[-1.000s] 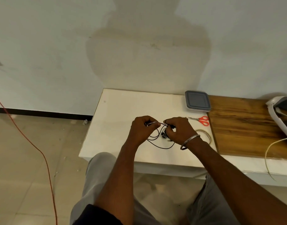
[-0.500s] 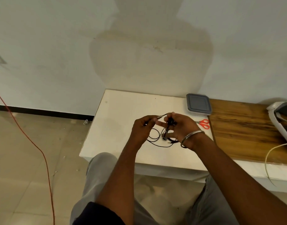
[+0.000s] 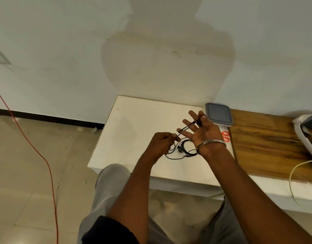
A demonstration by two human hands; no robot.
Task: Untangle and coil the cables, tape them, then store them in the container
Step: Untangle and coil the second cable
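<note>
Turning palm-up, the right hand now has its fingers spread, the thumb pinning the thick end of the black cable against the forefinger. The left hand stays curled just beside it, pinching the same cable so that a short stretch runs taut across the open fingers. Half a second ago the right hand was closed, knuckles up, hard against the left; a second ago both were clenched low over the tangle. I judge that untangling is giving way to coiling, with the spread fingers as the former. The rest of the cable lies in loose loops on the white bench below the wrists. The lidded container sits just behind the right fingertips, and the red scissors are partly hidden by the wrist.
</note>
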